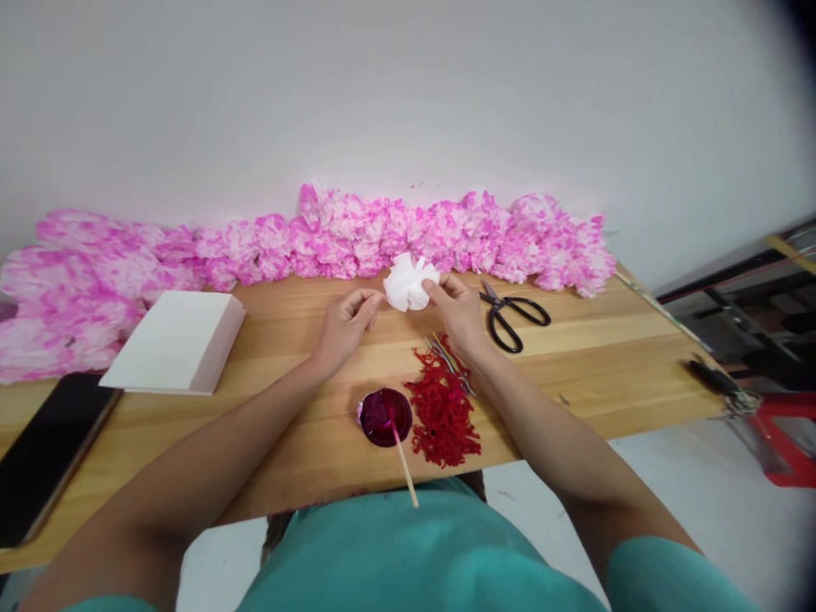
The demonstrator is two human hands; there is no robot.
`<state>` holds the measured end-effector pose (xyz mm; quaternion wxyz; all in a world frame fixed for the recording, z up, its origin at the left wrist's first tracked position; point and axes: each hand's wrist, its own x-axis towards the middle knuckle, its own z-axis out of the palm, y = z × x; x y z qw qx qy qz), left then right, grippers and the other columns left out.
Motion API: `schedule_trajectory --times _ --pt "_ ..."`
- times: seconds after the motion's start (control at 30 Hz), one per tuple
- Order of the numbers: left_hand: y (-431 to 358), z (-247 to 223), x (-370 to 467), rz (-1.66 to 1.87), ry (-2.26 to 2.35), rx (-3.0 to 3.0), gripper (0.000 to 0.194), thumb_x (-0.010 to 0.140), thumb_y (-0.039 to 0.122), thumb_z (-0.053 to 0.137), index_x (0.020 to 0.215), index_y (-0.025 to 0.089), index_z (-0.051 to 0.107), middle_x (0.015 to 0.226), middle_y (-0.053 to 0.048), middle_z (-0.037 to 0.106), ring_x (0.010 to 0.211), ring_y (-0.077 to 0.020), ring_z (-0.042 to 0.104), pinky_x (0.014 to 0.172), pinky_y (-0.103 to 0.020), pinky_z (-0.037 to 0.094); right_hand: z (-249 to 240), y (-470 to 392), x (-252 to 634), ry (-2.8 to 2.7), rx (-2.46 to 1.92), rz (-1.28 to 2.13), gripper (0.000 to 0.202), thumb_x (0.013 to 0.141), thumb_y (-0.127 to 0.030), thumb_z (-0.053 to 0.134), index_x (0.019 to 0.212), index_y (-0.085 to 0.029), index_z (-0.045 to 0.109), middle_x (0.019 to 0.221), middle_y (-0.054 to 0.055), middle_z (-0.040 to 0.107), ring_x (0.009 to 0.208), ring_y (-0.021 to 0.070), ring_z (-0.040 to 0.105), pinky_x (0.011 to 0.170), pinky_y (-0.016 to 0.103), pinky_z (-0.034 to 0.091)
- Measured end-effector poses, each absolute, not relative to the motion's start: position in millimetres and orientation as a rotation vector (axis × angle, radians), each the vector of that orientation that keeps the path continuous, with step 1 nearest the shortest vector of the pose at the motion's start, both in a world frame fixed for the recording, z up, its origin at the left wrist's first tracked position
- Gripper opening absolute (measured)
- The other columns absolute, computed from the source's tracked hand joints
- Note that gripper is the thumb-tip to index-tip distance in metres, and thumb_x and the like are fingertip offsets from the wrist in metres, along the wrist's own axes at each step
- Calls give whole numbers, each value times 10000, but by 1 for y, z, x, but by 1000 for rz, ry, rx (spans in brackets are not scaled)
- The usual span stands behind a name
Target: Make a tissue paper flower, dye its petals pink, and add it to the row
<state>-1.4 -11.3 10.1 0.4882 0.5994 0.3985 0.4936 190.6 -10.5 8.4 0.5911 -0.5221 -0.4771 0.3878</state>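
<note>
A white ruffled paper flower (408,282) is held up above the table, in front of a row of pink ones. My right hand (460,313) pinches its right side between thumb and fingers. At the flower's left edge, my left hand (349,323) has its fingers closed in a pinch on the rim of the petals. Below my hands stands a small bowl of dark magenta liquid (377,418) with a wooden stick (406,469) resting in it. Beside the bowl, under my right wrist, lies a heap of short red yarn pieces (443,416) with several thin wires (454,361).
Pink-and-white paper flowers (382,229) line the wall side of the wooden table (599,357). Black-handled scissors (510,314) lie right of my right hand. A stack of white paper (175,340) and a black phone (51,450) are at left. A red stool (787,438) stands beyond the right edge.
</note>
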Motion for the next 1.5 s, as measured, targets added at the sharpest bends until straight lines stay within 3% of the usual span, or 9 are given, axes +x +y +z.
schedule_trajectory --times 0.3,0.5,0.73,0.97,1.2,1.5 --pt "-15 0 6 1150 998 1587 239 807 374 683 940 176 699 602 41 527 521 -87 406 515 -225 281 9 -14 185 -1052 -1159 965 201 730 -388 739 767 -205 663 760 -18 656 694 132 568 705 284 471" --pt "-13 -2 9 1170 1060 1624 173 817 342 632 819 169 635 605 43 518 535 -87 428 529 -215 292 9 -16 181 -1087 -1155 965 197 740 -392 736 769 -209 668 755 -17 664 688 134 566 697 288 473" --pt "-13 9 2 1341 1173 1623 116 830 291 594 834 177 609 602 46 563 505 -77 429 507 -209 286 8 -14 184 -1061 -1162 978 194 738 -401 737 770 -221 674 758 -24 655 678 123 556 680 271 454" --pt "-27 13 6 1193 1155 2068 203 891 342 598 972 197 714 613 35 585 539 -95 468 550 -232 317 9 -19 182 -1218 -1185 898 193 795 -389 701 735 -208 674 655 -35 582 624 120 507 639 271 410" --pt "-24 15 6 980 1364 2177 367 806 445 730 1099 229 680 613 42 580 559 -125 508 566 -252 298 14 -26 176 -1277 -1165 938 191 806 -389 682 743 -209 685 673 -33 596 661 124 535 690 277 444" --pt "-20 12 3 1060 1458 2154 177 867 247 580 1012 210 675 702 9 651 601 -134 543 592 -265 339 13 -25 174 -1269 -1143 993 142 770 -336 694 831 -214 734 757 -21 658 727 134 571 746 298 461"
